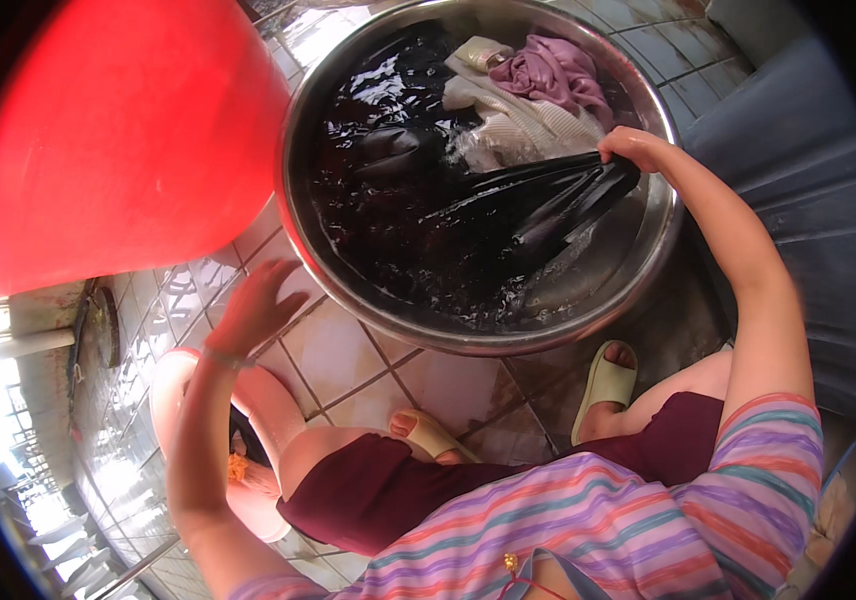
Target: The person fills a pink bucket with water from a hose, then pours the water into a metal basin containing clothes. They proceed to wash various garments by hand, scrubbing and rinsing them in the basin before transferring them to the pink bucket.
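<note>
A wide metal basin [473,346] stands before me with dark water and wet clothes in it. My right hand [632,146] is closed on a black wet garment [559,199] at the basin's right side, pulling it taut; its lower part lies in the water. Just above that garment lie a white ribbed cloth [525,127] and a mauve cloth [555,71], with a pale greenish item [482,54] beside them. My left hand [259,304] is raised, blurred, outside the basin's lower left rim, fingers apart and holding nothing.
A large red plastic tub [135,142] fills the upper left. Below my left hand is a pink basin [267,412] with things inside. A dark grey container or sheet [795,172] stands at the right. The tiled floor [338,352] looks wet; my slippered feet rest near the basin.
</note>
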Motion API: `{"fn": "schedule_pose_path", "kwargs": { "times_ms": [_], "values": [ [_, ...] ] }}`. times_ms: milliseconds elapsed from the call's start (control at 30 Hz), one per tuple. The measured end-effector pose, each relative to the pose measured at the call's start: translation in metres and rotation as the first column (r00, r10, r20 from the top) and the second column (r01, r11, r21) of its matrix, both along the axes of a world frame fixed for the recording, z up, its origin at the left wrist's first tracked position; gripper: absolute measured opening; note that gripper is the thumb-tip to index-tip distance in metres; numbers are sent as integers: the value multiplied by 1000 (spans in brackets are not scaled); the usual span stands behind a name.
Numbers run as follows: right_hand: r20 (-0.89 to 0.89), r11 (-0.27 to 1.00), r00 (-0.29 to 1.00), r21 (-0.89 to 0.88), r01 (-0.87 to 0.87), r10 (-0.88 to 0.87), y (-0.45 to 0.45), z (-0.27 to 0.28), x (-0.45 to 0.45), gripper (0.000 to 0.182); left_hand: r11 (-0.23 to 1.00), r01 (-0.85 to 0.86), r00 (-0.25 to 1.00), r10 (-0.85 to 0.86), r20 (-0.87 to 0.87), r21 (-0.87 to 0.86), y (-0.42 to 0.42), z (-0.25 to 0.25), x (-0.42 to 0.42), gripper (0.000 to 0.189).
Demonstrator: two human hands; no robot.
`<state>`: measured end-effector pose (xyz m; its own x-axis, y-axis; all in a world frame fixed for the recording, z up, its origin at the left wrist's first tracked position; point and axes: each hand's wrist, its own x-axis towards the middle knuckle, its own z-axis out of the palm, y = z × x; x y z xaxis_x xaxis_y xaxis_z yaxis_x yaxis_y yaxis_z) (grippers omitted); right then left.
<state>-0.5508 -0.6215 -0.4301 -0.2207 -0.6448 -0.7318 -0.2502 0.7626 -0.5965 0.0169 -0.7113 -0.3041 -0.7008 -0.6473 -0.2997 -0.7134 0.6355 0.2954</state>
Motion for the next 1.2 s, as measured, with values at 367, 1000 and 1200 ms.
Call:
{"fn": "schedule_pose_path", "kwargs": {
  "times_ms": [367,1000,1200],
  "values": [
    [-633,656,735,-451,-605,243,-34,12,95,29,964,-213,968,185,-171,-162,-31,-156,-191,26],
    [281,821,865,-524,-225,417,-14,67,107,19,996,-84,782,62,-620,-6,7,-161,-224,57],
    [238,446,694,-885,-132,679,-17,161,127,10,721,270,816,181,-550,638,15,-175,-245,42]
  ]
}}
